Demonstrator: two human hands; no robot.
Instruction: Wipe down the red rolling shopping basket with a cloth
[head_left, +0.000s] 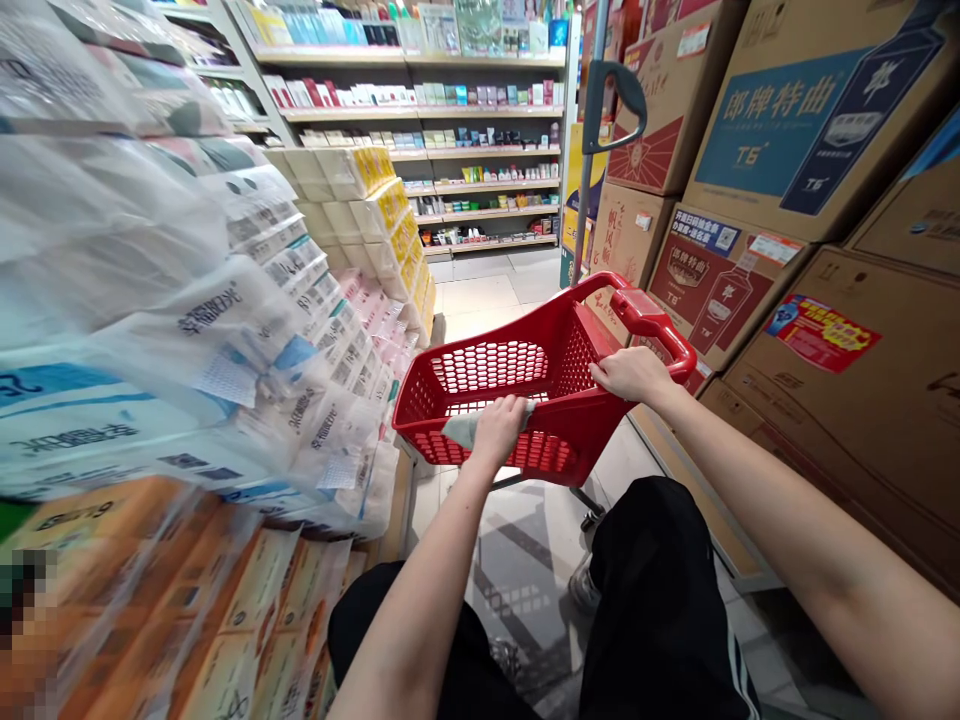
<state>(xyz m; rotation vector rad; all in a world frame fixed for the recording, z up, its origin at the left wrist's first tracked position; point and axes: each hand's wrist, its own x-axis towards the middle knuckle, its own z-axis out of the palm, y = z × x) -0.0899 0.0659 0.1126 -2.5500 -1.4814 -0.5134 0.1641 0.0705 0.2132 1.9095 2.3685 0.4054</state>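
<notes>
A red plastic shopping cart point(583, 425) with mesh walls stands turned sideways just in front of my legs. My left hand point(499, 432) is closed over its near rim, with a pale grey-green cloth point(460, 430) pressed between hand and cart; a corner of the cloth hangs down the outer wall. My right hand point(634, 376) grips the same rim farther right, close to the red push handle point(667, 335), with its fingers wrapped over the edge. The visible part of the basket's inside holds no goods. My palms are hidden.
Wrapped paper packs point(247, 290) are stacked high on the left, with orange packs point(150, 590) below. Cardboard cartons point(787, 110) rise close on the right. A metal pole with a grey handle point(600, 110) stands beyond the cart. Stocked shelves point(420, 115) cross the far end.
</notes>
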